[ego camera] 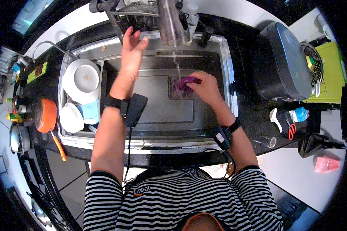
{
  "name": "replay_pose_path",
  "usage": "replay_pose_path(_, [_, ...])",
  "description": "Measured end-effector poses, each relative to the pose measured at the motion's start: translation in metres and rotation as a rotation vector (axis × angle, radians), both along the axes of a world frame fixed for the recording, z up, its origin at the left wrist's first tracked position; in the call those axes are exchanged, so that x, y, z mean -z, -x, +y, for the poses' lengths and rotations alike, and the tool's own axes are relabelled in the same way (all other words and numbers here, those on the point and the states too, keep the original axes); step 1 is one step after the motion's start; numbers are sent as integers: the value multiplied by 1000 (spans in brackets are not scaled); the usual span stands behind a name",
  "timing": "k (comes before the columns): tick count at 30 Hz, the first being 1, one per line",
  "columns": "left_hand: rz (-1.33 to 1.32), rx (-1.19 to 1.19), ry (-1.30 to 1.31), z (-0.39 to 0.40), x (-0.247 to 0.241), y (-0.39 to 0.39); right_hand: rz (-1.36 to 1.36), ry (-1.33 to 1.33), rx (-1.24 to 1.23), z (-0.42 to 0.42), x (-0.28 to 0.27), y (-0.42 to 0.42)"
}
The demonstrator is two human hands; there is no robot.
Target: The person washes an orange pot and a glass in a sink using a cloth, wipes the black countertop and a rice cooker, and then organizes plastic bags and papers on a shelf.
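Observation:
Water runs from the metal faucet (173, 26) into the dark sink (162, 112). My right hand (206, 86) grips a purple scrubbing mesh or cloth (182, 86) under the stream, over the drain area. My left hand (133, 52) is raised near the sink's back edge, left of the faucet, with fingers apart and nothing in it. Left of my left forearm, a white bowl (86, 78) lies upside down in the sink's left part, with a smaller white bowl (71, 117) and a light blue container (89, 111) nearer to me.
An orange pan (46, 115) stands on the counter at the left. A large black appliance (280, 63) is at the right, with a white spoon (275, 119), red-handled scissors (291, 131) and a clear glass (271, 142) nearer me. A metal rack (136, 13) stands behind the sink.

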State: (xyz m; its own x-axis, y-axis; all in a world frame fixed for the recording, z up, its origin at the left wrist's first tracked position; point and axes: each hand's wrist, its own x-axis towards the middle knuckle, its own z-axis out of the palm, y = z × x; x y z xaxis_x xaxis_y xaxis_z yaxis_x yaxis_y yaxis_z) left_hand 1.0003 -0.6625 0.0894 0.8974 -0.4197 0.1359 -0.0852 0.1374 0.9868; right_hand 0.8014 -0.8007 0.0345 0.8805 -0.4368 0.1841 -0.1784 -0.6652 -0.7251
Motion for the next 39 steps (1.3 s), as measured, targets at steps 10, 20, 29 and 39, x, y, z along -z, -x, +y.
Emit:
replay_pose_path(10, [1458, 222, 115, 20, 106, 140, -67, -437, 108, 28, -83, 30])
replay_pose_path(20, [878, 499, 224, 8, 60, 140, 45, -44, 32, 49, -52, 22])
replay_pose_path(29, [654, 355, 168, 21, 53, 136, -9, -827, -23, 7, -1, 40])
replay_pose_path(39, [303, 565, -311, 4, 51, 133, 184, -1678, -641, 45, 46, 41])
